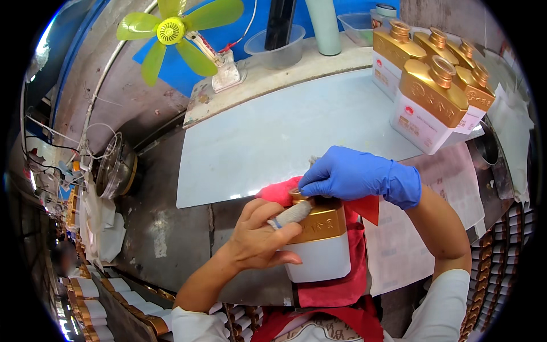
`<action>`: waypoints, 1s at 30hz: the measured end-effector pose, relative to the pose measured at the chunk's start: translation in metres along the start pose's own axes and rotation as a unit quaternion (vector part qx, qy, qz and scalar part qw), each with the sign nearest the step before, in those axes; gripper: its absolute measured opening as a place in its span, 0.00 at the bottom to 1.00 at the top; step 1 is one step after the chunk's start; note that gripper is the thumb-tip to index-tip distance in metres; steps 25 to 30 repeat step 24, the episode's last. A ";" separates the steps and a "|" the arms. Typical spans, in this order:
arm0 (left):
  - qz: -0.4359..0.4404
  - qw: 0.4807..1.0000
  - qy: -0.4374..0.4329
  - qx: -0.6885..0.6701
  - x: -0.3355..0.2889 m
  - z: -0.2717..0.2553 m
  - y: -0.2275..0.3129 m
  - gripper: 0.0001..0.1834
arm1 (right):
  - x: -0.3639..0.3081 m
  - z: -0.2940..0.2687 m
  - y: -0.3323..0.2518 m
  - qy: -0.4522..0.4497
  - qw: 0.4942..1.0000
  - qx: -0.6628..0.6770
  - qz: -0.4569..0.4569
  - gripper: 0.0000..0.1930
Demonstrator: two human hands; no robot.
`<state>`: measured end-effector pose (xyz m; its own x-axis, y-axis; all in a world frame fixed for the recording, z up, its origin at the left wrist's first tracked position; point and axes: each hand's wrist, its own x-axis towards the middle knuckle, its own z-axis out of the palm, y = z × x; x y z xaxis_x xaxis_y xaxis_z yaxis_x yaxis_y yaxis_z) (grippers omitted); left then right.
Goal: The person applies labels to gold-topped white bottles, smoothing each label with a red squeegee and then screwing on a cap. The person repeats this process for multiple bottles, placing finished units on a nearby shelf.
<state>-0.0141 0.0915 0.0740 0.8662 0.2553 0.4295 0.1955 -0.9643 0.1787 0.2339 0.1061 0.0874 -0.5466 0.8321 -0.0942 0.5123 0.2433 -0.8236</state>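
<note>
A white bottle with a gold shoulder and neck [322, 259] stands on a red cloth [336, 292] at the table's near edge. My bare left hand [259, 231] grips its left side near the shoulder. A greyish fabric cover [292, 215] wraps one of that hand's fingers. My right hand [356, 176], in a blue glove, is closed over the bottle's neck with thumb and fingers pinched together. A bit of greyish material shows at the glove's far side; what the fingers hold is hidden. More bright red cloth [279, 191] lies behind the bottle.
Several gold-topped white bottles [430, 108] stand at the far right of the pale board [250, 137]. Printed paper [424, 228] lies right of the red cloth. A green fan [171, 31] and a clear plastic bowl [279, 54] stand on the back ledge. Rows of bottles [134, 302] fill the lower left.
</note>
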 end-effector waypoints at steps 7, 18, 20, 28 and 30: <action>0.045 0.993 -0.060 0.094 0.032 -0.005 0.020 0.34 | -0.002 -0.007 -0.015 -0.045 0.995 0.046 0.077 0.14; 0.080 0.933 -0.136 0.323 0.037 -0.007 0.071 0.40 | -0.028 0.000 -0.080 -0.069 0.993 -0.081 0.043 0.13; 0.078 0.906 -0.194 0.368 0.037 -0.016 0.085 0.41 | -0.033 0.004 -0.085 -0.068 0.992 -0.101 0.021 0.12; 0.087 0.929 -0.103 0.344 0.026 -0.016 0.091 0.42 | -0.049 0.013 -0.096 -0.029 0.980 -0.196 -0.005 0.12; 0.087 0.929 -0.103 0.344 0.026 -0.016 0.091 0.42 | -0.049 0.013 -0.096 -0.029 0.980 -0.196 -0.005 0.12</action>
